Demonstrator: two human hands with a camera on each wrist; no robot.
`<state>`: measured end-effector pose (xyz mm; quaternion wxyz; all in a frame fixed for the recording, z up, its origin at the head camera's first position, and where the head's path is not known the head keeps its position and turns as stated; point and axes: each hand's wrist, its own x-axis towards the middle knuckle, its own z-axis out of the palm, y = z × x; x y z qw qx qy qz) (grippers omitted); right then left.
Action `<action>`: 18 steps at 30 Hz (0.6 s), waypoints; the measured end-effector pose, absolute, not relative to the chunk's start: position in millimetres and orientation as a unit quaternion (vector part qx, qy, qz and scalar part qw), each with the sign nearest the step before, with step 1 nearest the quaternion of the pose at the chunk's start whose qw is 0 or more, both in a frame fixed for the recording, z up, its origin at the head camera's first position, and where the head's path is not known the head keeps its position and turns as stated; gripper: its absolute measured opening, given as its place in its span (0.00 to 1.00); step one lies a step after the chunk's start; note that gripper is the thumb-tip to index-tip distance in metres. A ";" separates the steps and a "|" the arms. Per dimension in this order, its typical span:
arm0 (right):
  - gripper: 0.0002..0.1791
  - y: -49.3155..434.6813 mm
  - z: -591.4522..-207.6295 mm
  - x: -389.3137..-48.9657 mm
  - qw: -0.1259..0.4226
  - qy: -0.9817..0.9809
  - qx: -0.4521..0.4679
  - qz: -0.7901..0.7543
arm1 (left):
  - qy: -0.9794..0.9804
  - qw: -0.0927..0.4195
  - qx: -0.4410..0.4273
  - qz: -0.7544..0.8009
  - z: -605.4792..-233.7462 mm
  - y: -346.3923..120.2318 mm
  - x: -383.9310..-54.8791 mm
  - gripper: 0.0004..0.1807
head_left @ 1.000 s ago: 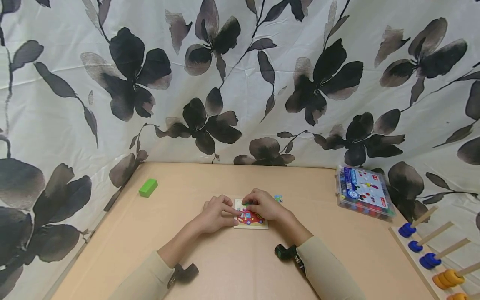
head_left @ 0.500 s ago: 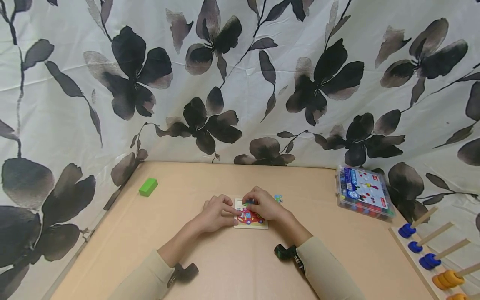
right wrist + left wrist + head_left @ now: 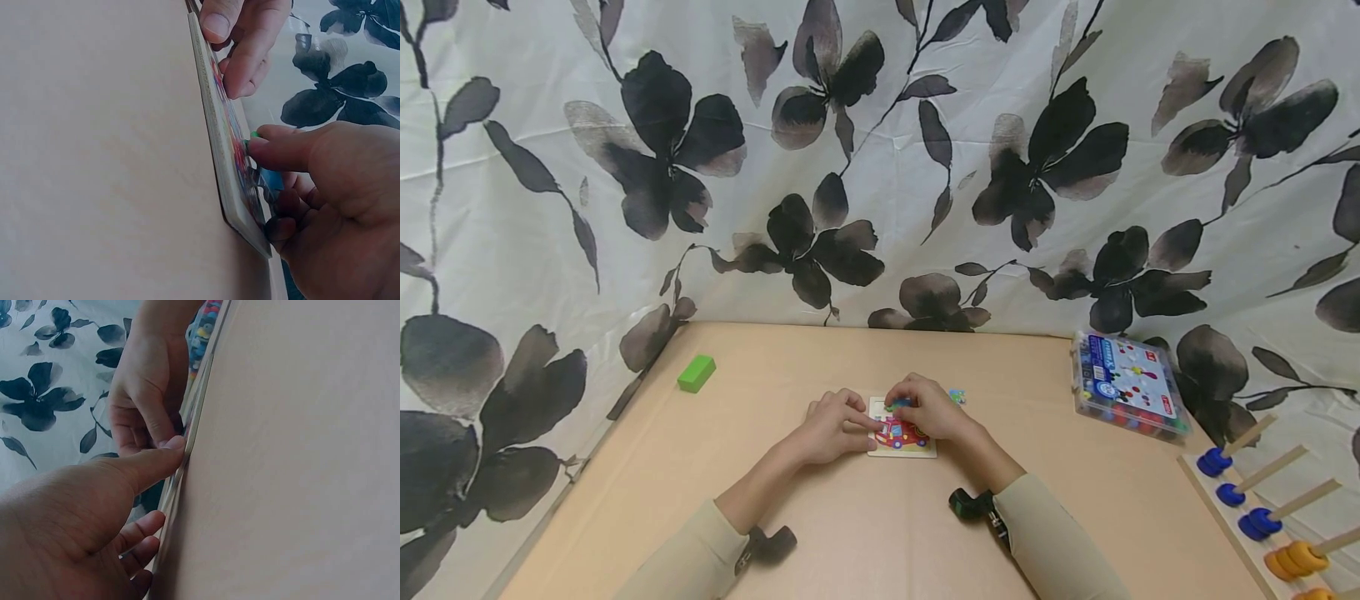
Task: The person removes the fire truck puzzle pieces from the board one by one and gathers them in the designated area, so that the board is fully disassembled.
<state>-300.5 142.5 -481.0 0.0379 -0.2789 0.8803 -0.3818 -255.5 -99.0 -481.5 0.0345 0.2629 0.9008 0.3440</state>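
The right hand (image 3: 928,408) pinched a small green-and-blue puzzle piece (image 3: 901,402) over the far part of the jigsaw board (image 3: 904,455), beyond the red vehicle picture (image 3: 901,433). What had just changed was small: a second earlier only dark green showed beside those fingertips, while now blue showed as well, so the piece appeared to have been turned or tilted in the grip. The hand itself had shifted only slightly.

The left hand (image 3: 831,429) had not noticeably moved. Its fingers lay loosely bent and close together at the board's left side, with the index finger reaching over the vehicle picture, apparently steadying the board, which stayed in place on the surface (image 3: 805,358).

This looked like fine adjustment of the piece rather than a finished placement; the fingers hid whether it touched its recess. A second, loose puzzle piece (image 3: 957,397) lay just beyond the right hand, unmoved, so work on the picture seemed incomplete.
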 end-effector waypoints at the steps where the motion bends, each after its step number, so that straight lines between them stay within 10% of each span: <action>1: 0.08 142.8 -480.9 -300.5 0.037 0.879 -0.278 -0.385 | 0.901 0.033 0.264 0.344 -481.7 -98.8 -255.8 0.14; 18: 0.09 146.3 -480.0 -300.8 0.035 0.882 -0.267 -0.387 | 0.900 0.036 0.268 0.342 -480.4 -98.3 -254.5 0.14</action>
